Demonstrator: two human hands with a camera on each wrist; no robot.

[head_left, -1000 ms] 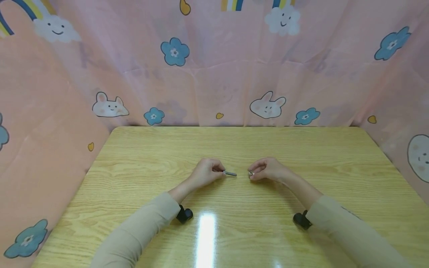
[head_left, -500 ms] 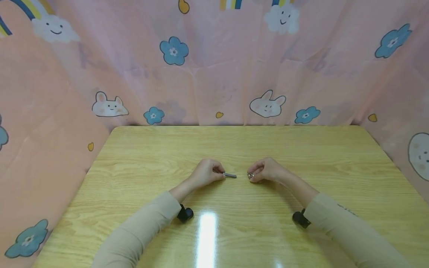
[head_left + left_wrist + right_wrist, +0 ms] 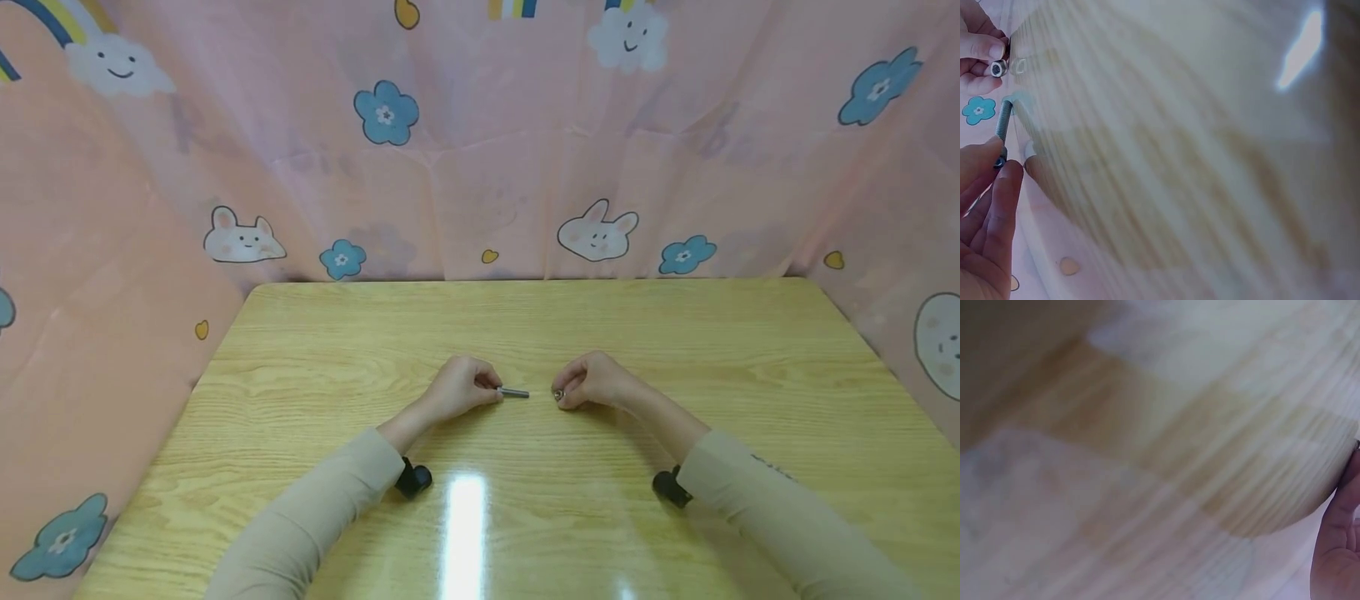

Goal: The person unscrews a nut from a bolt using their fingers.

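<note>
My left hand point(image 3: 461, 388) pinches a silver bolt point(image 3: 515, 392) by its head end, the threaded shank pointing right toward my other hand. In the left wrist view the bolt point(image 3: 1004, 122) shows its thread, and its head sits between thumb and fingers point(image 3: 1007, 200). My right hand point(image 3: 600, 382) pinches a small metal nut point(image 3: 558, 395) between thumb and fingertips. The hole of the nut point(image 3: 999, 68) shows in the left wrist view. A short gap separates the bolt's tip from the nut. Only part of the right hand point(image 3: 1338, 550) appears in the right wrist view.
Both hands are over a wood-grain table point(image 3: 360, 333) with a bright light reflection near its front. A pink patterned curtain point(image 3: 480, 167) hangs behind and at both sides. Black wrist cameras point(image 3: 414, 479) sit under the beige sleeves point(image 3: 315, 508).
The nut has turned a little in my right fingers and come slightly left, narrowing the gap to the bolt. The bolt's tip has dipped slightly; the left hand is nearly still.
</note>
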